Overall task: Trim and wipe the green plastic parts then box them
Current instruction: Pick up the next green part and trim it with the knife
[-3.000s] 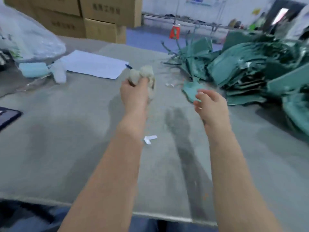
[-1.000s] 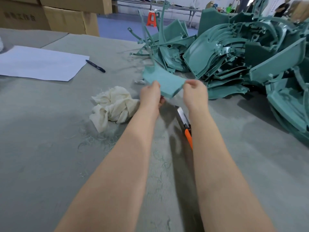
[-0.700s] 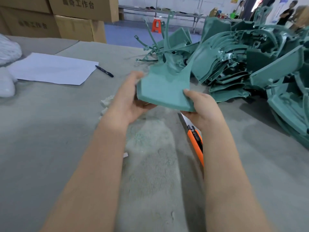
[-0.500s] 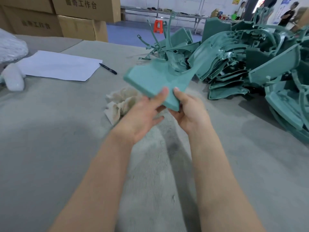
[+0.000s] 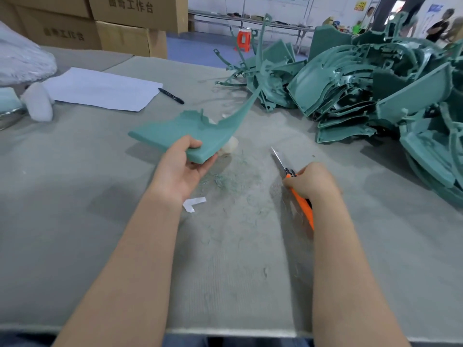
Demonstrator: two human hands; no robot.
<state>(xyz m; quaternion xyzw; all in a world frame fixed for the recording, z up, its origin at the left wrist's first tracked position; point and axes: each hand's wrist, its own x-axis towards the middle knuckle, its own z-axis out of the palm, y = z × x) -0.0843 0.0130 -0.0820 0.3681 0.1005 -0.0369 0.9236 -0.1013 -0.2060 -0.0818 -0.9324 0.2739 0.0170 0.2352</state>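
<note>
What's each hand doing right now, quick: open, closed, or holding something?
Left hand: holding the green plastic part by its near corner.
Right hand: closed around the orange utility knife, blade extended.

Green parts pile [image 5: 375, 96] walls off right; open passage over table [image 5: 62, 209] left, front.

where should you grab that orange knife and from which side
Grip the orange knife by its long orange handle, coming from the near end, behind the blade. The bare blade sticks out of the far end and points away from the person, so fingers belong well back from it. The right hand grips the front part of the handle this way.
</note>
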